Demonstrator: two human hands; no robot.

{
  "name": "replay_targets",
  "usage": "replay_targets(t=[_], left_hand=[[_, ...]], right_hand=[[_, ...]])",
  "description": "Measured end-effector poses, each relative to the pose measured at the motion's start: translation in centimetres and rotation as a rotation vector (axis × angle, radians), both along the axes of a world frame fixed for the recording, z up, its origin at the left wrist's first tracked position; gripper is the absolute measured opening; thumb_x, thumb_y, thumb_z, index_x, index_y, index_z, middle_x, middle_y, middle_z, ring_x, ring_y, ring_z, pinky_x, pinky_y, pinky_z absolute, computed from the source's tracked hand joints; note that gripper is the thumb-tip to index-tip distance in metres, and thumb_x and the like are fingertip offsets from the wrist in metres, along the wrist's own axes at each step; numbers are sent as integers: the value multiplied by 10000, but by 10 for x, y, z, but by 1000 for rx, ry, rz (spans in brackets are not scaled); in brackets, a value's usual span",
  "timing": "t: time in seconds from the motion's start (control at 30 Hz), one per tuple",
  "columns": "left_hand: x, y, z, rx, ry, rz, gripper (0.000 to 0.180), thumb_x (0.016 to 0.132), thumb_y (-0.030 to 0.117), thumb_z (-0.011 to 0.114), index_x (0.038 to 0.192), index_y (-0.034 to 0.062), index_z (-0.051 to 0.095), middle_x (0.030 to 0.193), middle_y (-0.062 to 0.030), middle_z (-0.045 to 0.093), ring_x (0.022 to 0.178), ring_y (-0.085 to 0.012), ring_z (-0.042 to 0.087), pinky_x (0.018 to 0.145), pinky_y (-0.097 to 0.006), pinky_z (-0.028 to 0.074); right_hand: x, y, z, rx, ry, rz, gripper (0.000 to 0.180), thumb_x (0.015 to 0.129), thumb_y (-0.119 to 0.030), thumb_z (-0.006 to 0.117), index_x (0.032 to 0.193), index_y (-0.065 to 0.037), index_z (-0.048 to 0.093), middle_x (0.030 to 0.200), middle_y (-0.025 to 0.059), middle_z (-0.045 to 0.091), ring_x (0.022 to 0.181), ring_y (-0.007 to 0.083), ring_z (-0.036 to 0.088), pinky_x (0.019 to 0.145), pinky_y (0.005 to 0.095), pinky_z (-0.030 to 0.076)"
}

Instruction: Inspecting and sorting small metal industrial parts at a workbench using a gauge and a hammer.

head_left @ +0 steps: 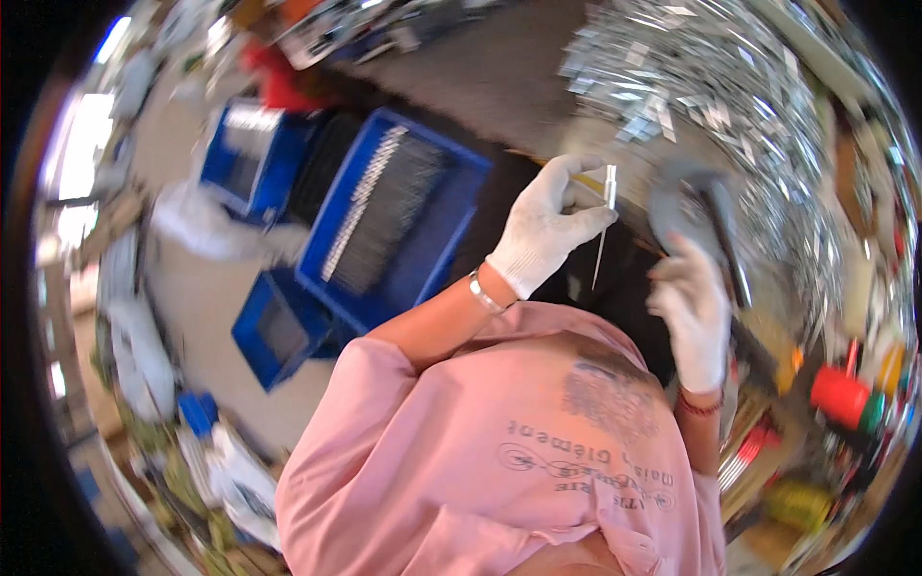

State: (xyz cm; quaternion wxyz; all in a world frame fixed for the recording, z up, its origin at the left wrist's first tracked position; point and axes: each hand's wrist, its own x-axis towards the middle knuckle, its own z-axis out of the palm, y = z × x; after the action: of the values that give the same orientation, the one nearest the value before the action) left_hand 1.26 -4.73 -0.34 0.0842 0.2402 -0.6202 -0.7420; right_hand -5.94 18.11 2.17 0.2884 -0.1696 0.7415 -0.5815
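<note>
My left hand (pixel 549 223), in a white knit glove, pinches a thin metal rod (pixel 600 252) with a thicker silver sleeve (pixel 611 182) at its upper end. The fingertips close around the lower part of that sleeve, and the thin shaft slants down below them. To the right, my right hand (pixel 693 305), also gloved and slightly blurred, is raised with its fingers loosely bent and apart; nothing shows in them. Just beyond it sit a grey rounded metal part (pixel 677 206) and a dark bar (pixel 727 240) with a shiny end, both smeared by motion.
A large pile of shiny flat metal pieces (pixel 720 86) covers the far right. On the left, a blue crate (pixel 451 226) holds rows of thin rods, with smaller blue bins (pixel 252 331) beside it. A red and green object (pixel 840 396) stands at the right.
</note>
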Motion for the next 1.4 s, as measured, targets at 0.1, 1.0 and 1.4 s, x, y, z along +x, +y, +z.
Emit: replay_targets(t=[0.1,1.0,1.4], left_hand=[[34,-50,-16,-79,-34,190,555,920,40,797,1423,1,566,986,-72,736,822,-114,675,736,-277,565],[166,-234,-176,-1203,-413,983,279,970,184,812,1183,27,724,1057,-143,760,919,-277,708,876,-390,557],[-104,-35,7,-1457,345,-17,156,805,185,850,927,118,780,1011,-101,719,923,-354,710,803,-460,578]], right_hand=[[-19,17,-15,-127,134,-167,572,1005,-71,599,1566,3,516,1110,66,654,797,92,584,724,241,512],[-30,10,-31,-126,115,-226,344,1034,38,547,1347,9,687,981,61,689,682,72,591,621,232,497],[-19,31,-11,-39,70,-202,242,1056,-44,604,1258,3,727,953,22,721,757,58,646,689,234,546]])
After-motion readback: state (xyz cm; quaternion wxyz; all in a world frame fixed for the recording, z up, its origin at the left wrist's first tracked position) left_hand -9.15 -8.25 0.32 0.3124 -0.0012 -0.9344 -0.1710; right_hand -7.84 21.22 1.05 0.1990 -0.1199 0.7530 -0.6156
